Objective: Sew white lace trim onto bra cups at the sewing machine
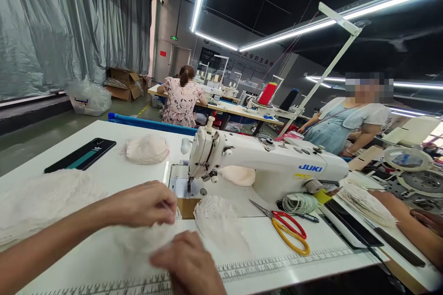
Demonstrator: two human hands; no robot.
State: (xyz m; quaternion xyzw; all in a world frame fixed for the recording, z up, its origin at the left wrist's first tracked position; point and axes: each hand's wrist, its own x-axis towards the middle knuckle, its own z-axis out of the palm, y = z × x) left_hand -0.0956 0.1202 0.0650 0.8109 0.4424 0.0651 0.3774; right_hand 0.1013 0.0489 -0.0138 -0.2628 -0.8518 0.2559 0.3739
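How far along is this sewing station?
Probably mid-batch. Done: perhaps the neat pale stack left of the sewing machine, unconfirmed. In hand: blurred pale fabric at left hand and right hand. Remaining: possibly the far-left heap and lacy piece nearer the machine.

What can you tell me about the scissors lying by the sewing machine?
The scissors lie flat on the white tabletop, in front of the sewing machine. One handle loop is red, the other yellow; the slim grey blades look like metal, tips pointing towards the machine's needle end. Neither hand touches them.
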